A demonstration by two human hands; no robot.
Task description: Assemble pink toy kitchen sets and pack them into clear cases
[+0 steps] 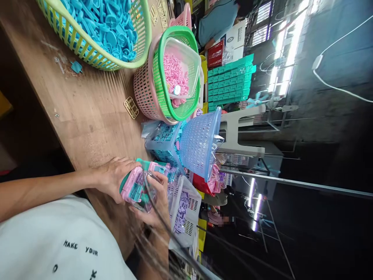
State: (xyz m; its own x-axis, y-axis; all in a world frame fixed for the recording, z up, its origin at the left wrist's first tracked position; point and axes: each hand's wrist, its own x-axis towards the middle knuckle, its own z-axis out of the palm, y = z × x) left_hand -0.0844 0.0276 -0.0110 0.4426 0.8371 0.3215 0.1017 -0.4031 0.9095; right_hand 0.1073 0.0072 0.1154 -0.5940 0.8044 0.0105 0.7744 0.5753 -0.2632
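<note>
Fingers (124, 167) of the left hand (112, 177) and the right hand (157, 198) clasp a pink toy piece (134, 188) above the desk (87, 116) edge, beside a lilac basket (186, 206); steady opposing pressure should seat its turquoise insert squarely.

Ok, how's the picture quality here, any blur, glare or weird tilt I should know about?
Head view: the frame is rotated sideways, so the wooden table runs up the left. The hands, left hand and right hand, and the pink toy piece are sharp enough, but streaky blur smears the bottom centre. The ceiling lights blow out white, and the right side is very dark.
</note>
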